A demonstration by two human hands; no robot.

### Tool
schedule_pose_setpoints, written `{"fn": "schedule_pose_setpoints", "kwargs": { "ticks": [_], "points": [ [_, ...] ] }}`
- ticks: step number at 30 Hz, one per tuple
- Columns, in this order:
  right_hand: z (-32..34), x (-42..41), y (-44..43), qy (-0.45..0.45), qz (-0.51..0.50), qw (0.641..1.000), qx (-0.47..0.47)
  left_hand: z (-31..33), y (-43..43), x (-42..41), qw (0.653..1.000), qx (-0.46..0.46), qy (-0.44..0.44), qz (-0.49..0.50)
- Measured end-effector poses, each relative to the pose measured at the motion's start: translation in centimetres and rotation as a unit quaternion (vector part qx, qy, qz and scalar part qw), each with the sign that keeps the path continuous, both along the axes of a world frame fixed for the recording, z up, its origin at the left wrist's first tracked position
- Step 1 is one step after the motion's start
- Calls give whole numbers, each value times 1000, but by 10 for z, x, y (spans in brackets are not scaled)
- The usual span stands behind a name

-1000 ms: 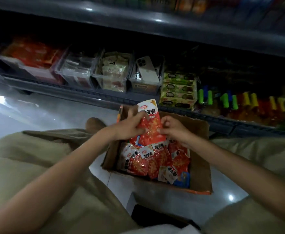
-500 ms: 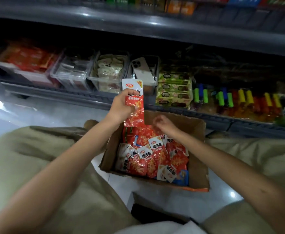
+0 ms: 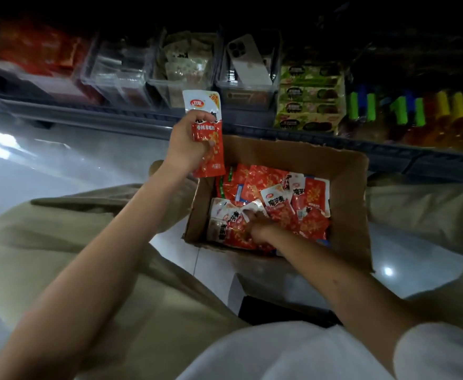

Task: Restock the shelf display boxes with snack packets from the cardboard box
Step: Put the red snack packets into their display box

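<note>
An open cardboard box (image 3: 351, 215) sits on the floor between my knees, filled with several red-and-white snack packets (image 3: 277, 204). My left hand (image 3: 186, 144) holds a stack of the red snack packets (image 3: 207, 133) upright above the box's far left corner, just below the shelf. My right hand (image 3: 257, 229) is down in the box among the packets at its near left, fingers curled onto them; whether it grips one is hidden. Clear plastic display boxes (image 3: 181, 67) line the bottom shelf, some partly filled.
A phone (image 3: 248, 60) leans in one clear display box. To the right are green packaged snacks (image 3: 310, 100) and coloured tubes (image 3: 406, 108). The grey shelf edge (image 3: 115, 119) runs across. My khaki-trousered knees flank the box; glossy floor lies to the left.
My left hand has lifted the red packets up from the box toward the shelf. My right hand let go of them and dropped to the box's near side among the packets.
</note>
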State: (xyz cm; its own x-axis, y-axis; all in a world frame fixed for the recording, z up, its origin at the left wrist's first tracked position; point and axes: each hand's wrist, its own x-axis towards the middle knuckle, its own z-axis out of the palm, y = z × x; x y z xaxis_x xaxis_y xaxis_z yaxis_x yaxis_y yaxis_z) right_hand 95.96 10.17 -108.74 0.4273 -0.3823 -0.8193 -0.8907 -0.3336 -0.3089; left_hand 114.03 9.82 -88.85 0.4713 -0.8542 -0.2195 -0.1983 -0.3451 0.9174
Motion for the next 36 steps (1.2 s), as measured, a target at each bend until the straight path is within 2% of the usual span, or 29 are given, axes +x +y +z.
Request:
{"fn": "schedule_pose_setpoints", "kwargs": {
  "ticks": [3, 5, 8, 10, 13, 16, 20, 23, 25, 29, 32, 34, 36],
  "points": [
    [4, -2, -3, -44, 35, 998, -25, -2, 0, 1, 1000, 4, -2, 2],
    [1, -4, -3, -24, 56, 998, -30, -3, -1, 1, 1000, -2, -9, -3],
    [0, -5, 1, 13, 50, 998, 20, -6, -3, 2, 999, -8, -26, -18],
    [3, -6, 2, 3, 40, 998, 43, -8, -2, 2, 998, -2, -44, -32],
    [13, -12, -8, -42, 12, 999, 28, -8, -4, -3, 998, 11, -62, -27],
    [44, -27, -39, -121, -48, 991, 6, -7, -10, -9, 993, 80, -88, -3],
    [128, -59, -99, -192, -120, 974, 3, -5, -11, -26, 953, 242, -159, -94],
    [191, -89, -132, -250, -176, 952, -28, 0, -14, -47, 948, 271, -75, -147],
    [221, -106, -142, -294, -222, 930, -10, 10, -20, -64, 958, 241, -21, -154],
    [256, -124, -141, -367, -287, 880, 89, 36, -31, -101, 977, 140, 60, -152],
    [270, -130, -138, -409, -308, 854, 96, 51, -43, -119, 977, 72, 146, -141],
    [281, -131, -141, -422, -303, 853, 53, 57, -51, -129, 974, 19, 200, -106],
    [293, -131, -147, -410, -266, 873, 2, 63, -60, -138, 975, -46, 204, -80]
  ]
}}
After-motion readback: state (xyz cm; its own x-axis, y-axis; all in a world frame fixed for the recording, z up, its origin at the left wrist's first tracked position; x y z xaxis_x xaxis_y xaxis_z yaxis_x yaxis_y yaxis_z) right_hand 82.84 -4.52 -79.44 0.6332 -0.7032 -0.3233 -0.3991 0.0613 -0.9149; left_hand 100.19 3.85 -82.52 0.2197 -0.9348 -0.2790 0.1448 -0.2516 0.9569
